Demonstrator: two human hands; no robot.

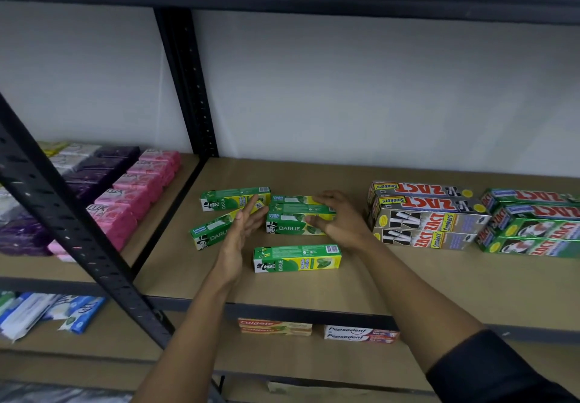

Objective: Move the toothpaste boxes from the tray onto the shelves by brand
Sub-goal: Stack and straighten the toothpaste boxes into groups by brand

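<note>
Head view: both forearms come up from the bottom edge to the middle shelf board [408, 280], tan, matte, fibreboard-looking, with a dark metal front rail. Left hand [240, 230] at centre frame is edge-on, palm facing right, fingers straight and held together, holding nothing, with its tips over the gap between the Darlie boxes. Right hand [340, 220] is arched over the right end of the centre Darlie cluster [293, 225], fingers curved on top and thumb at the front face; can't tell if it actually clamps. Right sleeve [502, 371] is dark fabric, at lower right. All Darlie cartons are glossy green/yellow card, long and rectangular, lying flat on the board: rear Darlie box [230, 200] is left of the cluster, tilted Darlie box [208, 234] is angled at centre left and partly behind the left hand, front Darlie box [296, 258] lies apart, nearer the rail. At right are stacked grey Zact Smokers boxes [423, 217] and, beside them, green Zact boxes [530, 226]. Pink Lux soap boxes [138, 195] are in rows in the left bay. Black perforated steel upright [188, 88] is at upper left. On the lower shelf are Colgate boxes [274, 326] and Pepsodent boxes [357, 333].
</note>
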